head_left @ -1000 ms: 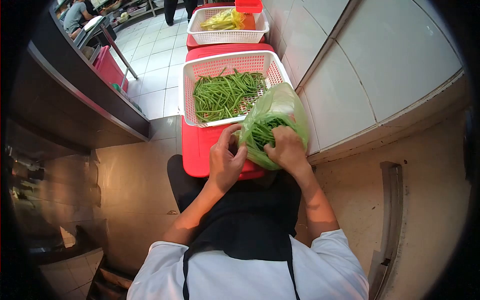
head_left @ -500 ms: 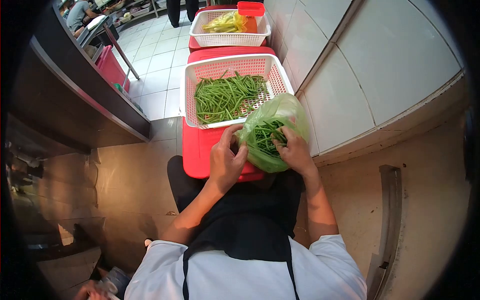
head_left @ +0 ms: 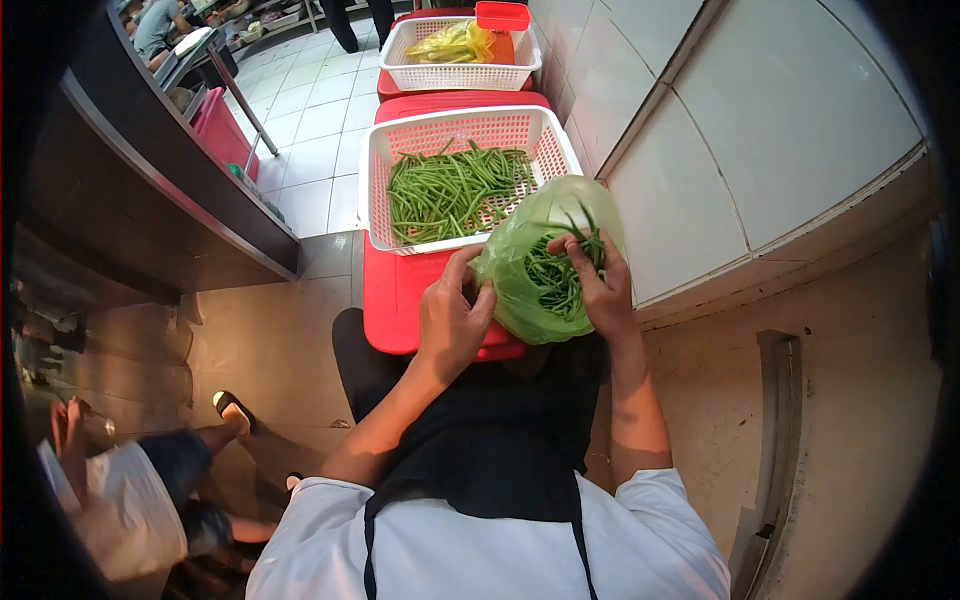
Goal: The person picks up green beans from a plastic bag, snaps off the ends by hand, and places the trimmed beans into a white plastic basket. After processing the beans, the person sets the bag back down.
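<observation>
A thin green plastic bag (head_left: 510, 295) sits on the near right part of a red lid, its mouth facing me and cut green beans (head_left: 553, 285) inside. My left hand (head_left: 455, 315) pinches the bag's left rim between thumb and fingers. Over the bag's opening, my right hand (head_left: 603, 285) is closed around a small bunch of green beans (head_left: 588, 243), whose ends stick up past the fingers. Just beyond the bag, a white perforated basket (head_left: 372, 190) holds a spread of longer green beans (head_left: 450, 195), with its near right corner behind the bag.
The basket stands on a red lidded container (head_left: 390, 310). Farther back, another white basket (head_left: 455, 78) holds a yellow bag (head_left: 450, 42) and a red tray (head_left: 502, 16). A tiled wall (head_left: 680, 190) runs along the right. A person (head_left: 130, 490) is at lower left.
My right hand has lifted a bunch of beans up from inside the bag and moved slightly right. My left hand stays on the rim. A person has come into view at lower left.
</observation>
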### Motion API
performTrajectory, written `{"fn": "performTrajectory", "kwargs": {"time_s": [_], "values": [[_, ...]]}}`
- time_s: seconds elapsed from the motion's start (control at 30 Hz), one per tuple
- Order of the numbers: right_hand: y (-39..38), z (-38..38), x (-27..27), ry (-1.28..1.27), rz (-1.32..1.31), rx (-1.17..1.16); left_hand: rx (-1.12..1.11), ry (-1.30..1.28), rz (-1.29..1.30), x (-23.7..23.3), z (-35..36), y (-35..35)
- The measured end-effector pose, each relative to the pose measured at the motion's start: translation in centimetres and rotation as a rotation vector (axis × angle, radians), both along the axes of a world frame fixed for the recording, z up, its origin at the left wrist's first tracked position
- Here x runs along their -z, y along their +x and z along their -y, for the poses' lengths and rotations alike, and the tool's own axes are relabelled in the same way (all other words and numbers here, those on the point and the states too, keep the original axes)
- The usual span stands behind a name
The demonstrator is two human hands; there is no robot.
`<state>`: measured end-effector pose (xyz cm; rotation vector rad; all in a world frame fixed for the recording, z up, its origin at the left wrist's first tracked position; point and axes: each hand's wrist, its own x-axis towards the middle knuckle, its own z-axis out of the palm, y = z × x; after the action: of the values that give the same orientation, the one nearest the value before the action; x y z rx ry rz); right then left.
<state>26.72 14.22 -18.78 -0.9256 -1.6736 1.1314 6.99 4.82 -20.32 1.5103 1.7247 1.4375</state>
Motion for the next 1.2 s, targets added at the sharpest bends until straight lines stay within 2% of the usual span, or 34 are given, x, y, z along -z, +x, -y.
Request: {"fn": "performTrajectory", "kwargs": {"time_s": [0.1,0.2,0.27,0.37,0.47,0.57,0.63,0.73,0.8,0.87,0.93,1.03,1.07,1.1,1.2], "values": [[-0.3,-0.2,0.4,-0.060,-0.149,-0.013,0.020,-0.006,0.003,-0.4,0.1,-0.1],[-0.1,-1.4,2.2,-0.171,-0.273,-0.152,0.009,-0.012,-0.041,-0.3,0.3,-0.2],[0.2,-2.1,4.3,-0.175,-0.215,-0.160,-0.002,-0.047,-0.057,-0.7,0.4,-0.1],[0.0,-2.0,5.0,-0.233,-0.198,-0.166,-0.105,0.287,-0.325,-1.2,-0.1,0.3],[-0.4,-1.5,4.9,-0.267,-0.206,-0.122,-0.118,0.434,-0.326,-1.9,0.6,1.4],[-0.5,-1.4,5.5,-0.274,-0.194,-0.112,0.049,0.524,-0.327,-2.2,1.6,2.7],[-0.7,-1.1,5.3,-0.215,-0.106,-0.083,0.167,0.456,-0.286,-1.7,1.9,3.8],[0.1,-2.0,6.4,0.194,0.201,-0.035,0.253,0.374,-0.231,-1.0,1.9,5.3],[-0.7,-1.8,6.8,-0.198,-0.005,0.016,0.259,0.326,-0.237,-1.1,1.4,5.5],[-0.9,-2.0,7.3,-0.351,-0.178,0.070,0.257,0.270,-0.254,-1.4,0.8,5.9],[-0.6,-1.5,4.8,-0.128,0.059,0.127,0.176,0.216,-0.346,-0.7,-0.3,6.7],[-1.5,-1.5,3.3,-0.102,-0.143,0.176,0.143,0.156,-0.426,-0.7,-2.0,6.9],[-1.5,-1.3,2.7,-0.034,-0.088,0.244,0.133,0.166,-0.419,-0.5,-2.6,7.2],[-1.6,-1.5,2.7,-0.069,-0.128,0.250,0.126,0.174,-0.412,-0.3,-3.1,7.5],[-1.7,-1.7,3.0,-0.188,-0.201,0.258,0.271,0.024,-0.143,0.1,-4.4,7.8]]}}
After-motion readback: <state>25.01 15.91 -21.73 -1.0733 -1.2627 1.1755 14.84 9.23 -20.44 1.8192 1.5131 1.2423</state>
